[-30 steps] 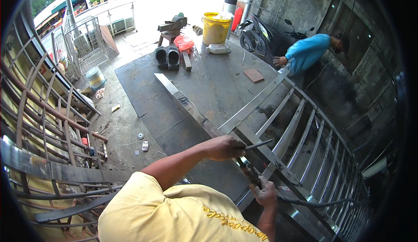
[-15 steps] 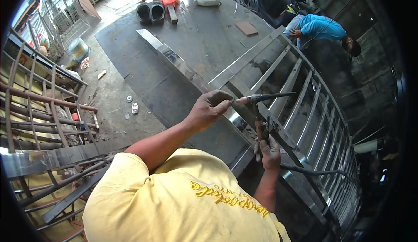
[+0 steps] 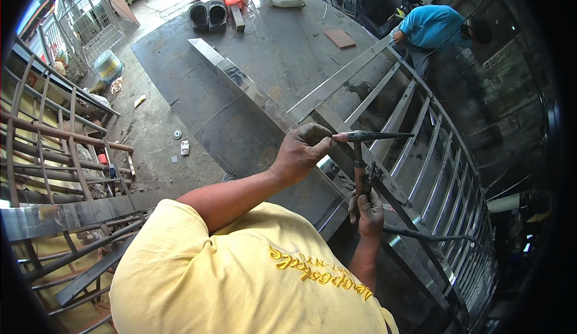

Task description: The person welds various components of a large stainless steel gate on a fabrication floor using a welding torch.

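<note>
My right hand (image 3: 366, 211) wraps around the handle of a TIG welding torch (image 3: 362, 178), which stands upright with its head on top. The head has a pink nozzle (image 3: 341, 137) pointing left and a long black back cap pointing right. My left hand (image 3: 305, 152) is closed in a pinch right at the nozzle's end, and what lies between the fingertips is hidden. A dark hose (image 3: 430, 235) trails right from below my right hand. Beneath both hands lies a shiny metal frame with parallel bars (image 3: 415, 154).
A long steel tube (image 3: 240, 80) crosses the dark metal sheet (image 3: 198, 118). Rusty bar grilles (image 3: 54, 133) stand at the left. A person in a blue shirt (image 3: 434, 27) bends over at the far right, near a motorcycle (image 3: 342, 0). A bucket (image 3: 108, 66) stands at the left.
My left hand and the torch head have shifted slightly right, and my left fingers are closer to the nozzle. The person in blue has changed posture, turning the head down.
</note>
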Demonstrator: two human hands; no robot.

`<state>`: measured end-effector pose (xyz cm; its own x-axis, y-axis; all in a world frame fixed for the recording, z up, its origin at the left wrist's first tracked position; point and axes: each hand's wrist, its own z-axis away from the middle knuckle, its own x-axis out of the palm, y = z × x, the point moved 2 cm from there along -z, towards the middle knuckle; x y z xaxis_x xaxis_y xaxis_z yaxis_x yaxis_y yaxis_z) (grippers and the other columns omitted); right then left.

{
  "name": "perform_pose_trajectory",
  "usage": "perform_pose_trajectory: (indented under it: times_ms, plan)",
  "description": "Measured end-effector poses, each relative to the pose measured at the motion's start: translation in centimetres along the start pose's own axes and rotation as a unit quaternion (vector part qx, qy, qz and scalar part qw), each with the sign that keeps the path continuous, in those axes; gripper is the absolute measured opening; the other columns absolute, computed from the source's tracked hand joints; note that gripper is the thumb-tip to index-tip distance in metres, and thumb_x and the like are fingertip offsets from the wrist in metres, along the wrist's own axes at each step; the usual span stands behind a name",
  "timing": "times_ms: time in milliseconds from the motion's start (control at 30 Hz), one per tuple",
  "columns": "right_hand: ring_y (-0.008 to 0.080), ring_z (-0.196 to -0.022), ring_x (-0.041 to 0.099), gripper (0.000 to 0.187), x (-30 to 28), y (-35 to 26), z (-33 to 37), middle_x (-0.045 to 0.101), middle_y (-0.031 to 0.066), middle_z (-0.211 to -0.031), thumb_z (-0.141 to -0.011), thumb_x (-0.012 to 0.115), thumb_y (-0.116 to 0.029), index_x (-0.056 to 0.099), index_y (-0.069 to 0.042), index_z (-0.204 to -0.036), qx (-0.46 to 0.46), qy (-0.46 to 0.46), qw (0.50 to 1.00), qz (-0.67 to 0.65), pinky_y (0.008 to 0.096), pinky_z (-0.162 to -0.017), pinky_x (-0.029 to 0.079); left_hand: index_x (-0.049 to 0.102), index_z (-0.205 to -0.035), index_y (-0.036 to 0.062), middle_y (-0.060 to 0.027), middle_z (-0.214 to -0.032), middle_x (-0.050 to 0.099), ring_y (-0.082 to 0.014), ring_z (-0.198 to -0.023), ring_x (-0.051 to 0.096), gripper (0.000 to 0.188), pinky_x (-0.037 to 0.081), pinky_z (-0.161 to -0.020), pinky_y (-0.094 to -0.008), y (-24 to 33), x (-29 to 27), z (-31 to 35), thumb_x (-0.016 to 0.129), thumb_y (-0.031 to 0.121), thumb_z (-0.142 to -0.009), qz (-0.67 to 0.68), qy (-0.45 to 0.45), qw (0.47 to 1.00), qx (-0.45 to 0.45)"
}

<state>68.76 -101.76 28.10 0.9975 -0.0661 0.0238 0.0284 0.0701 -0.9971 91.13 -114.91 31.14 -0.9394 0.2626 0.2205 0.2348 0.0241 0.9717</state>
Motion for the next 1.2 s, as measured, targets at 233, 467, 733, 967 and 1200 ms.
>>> perform_pose_trajectory:
  times_ms: [233,467,733,967,1200]
  plan:
    - [0.0066,-0.049,0.047,0.034,0.6,-0.6,0.7,0.059,0.0023,-0.07,-0.1,0.061,-0.036,0.057,-0.004,-0.108,-0.011,0.006,0.999,0.038,0.021,-0.044,0.035,0.068,-0.101,0.0011,-0.0074,-0.086,0.067,-0.0137,-0.077,0.063,0.016,0.052,-0.07,-0.0291,-0.6,-0.3,-0.1,0.071,0.007,-0.086,-0.181,0.045,0.966,0.18]
    - [0.0069,-0.049,0.048,0.036,0.5,-0.7,1.4,0.059,0.0018,-0.071,-0.099,0.063,-0.037,0.057,-0.003,-0.11,-0.003,-0.014,1.0,0.004,0.0207,-0.045,0.037,0.064,-0.089,0.0051,-0.0081,-0.081,0.062,-0.0245,-0.078,0.061,0.02,0.05,-0.073,-0.0352,1.2,0.1,0.0,0.073,0.005,-0.071,-0.2,0.026,0.943,0.264]
    - [0.0077,-0.049,0.048,0.04,0.4,-0.7,2.0,0.059,0.0037,-0.072,-0.097,0.065,-0.04,0.057,-0.003,-0.111,-0.019,0.009,1.0,-0.011,0.0212,-0.045,0.037,0.06,-0.084,0.0054,-0.0079,-0.079,0.059,-0.0251,-0.076,0.059,0.02,0.047,-0.07,-0.0353,1.0,1.1,-0.8,0.073,0.006,-0.069,-0.185,0.025,0.939,0.29]
    - [0.0072,-0.049,0.046,0.041,0.4,-1.3,1.4,0.059,0.0036,-0.072,-0.096,0.066,-0.041,0.058,-0.002,-0.109,-0.023,0.004,0.999,-0.031,0.0211,-0.045,0.036,0.058,-0.084,0.0051,-0.008,-0.079,0.056,-0.0249,-0.073,0.055,0.02,0.046,-0.069,-0.0347,1.8,1.3,-1.2,0.07,0.004,-0.069,-0.171,0.027,0.924,0.341]
    - [0.0071,-0.047,0.045,0.04,-0.5,-0.8,1.4,0.059,0.0037,-0.069,-0.098,0.064,-0.04,0.058,-0.001,-0.109,-0.034,0.037,0.996,-0.073,0.0212,-0.044,0.035,0.06,-0.092,0.0022,-0.0077,-0.082,0.056,-0.0223,-0.075,0.054,0.014,0.046,-0.074,-0.0299,1.3,1.3,-1.2,0.06,0.002,-0.078,-0.094,0.004,0.964,0.247]
